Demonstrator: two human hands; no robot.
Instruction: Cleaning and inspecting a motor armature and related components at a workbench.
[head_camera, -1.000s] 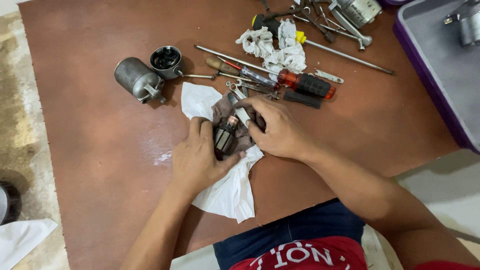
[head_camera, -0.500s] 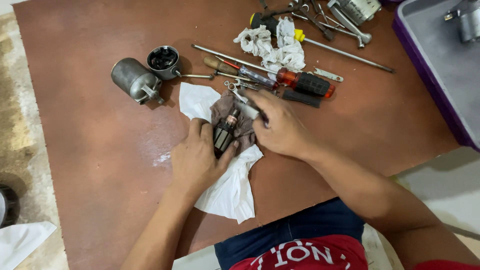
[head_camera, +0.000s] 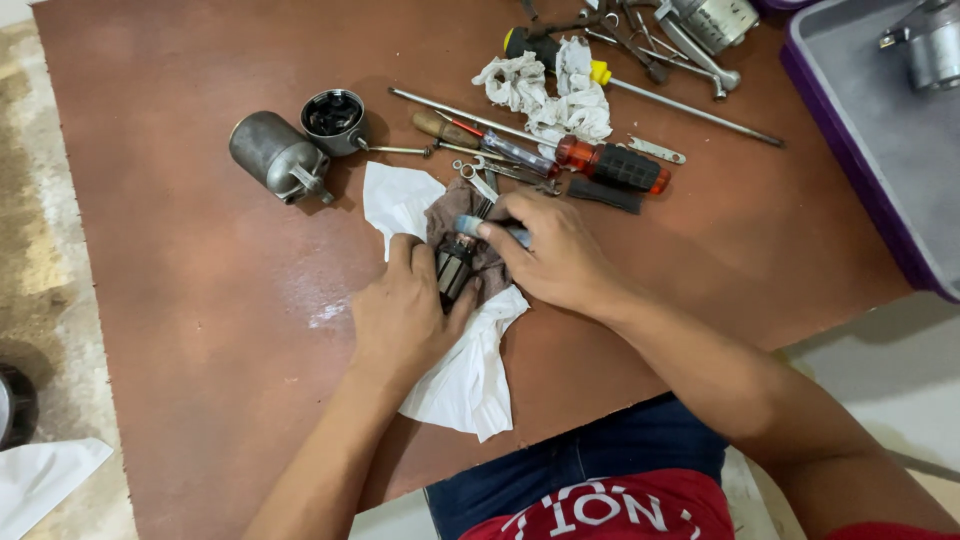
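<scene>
My left hand grips a small dark motor armature that lies on a stained brown rag over a white paper tissue. My right hand holds a thin tool with a pale blue handle against the top of the armature. Both hands meet at the middle of the brown table. The tool's tip is hidden by my fingers.
A grey metal motor housing and a small round cup of dark parts lie to the upper left. Screwdrivers, a long rod, crumpled white tissue and small wrenches lie behind. A purple-rimmed grey tray sits at right.
My right hand has shifted slightly along the armature with the blue-handled tool. The view has drifted a little; my left hand keeps its grip.
</scene>
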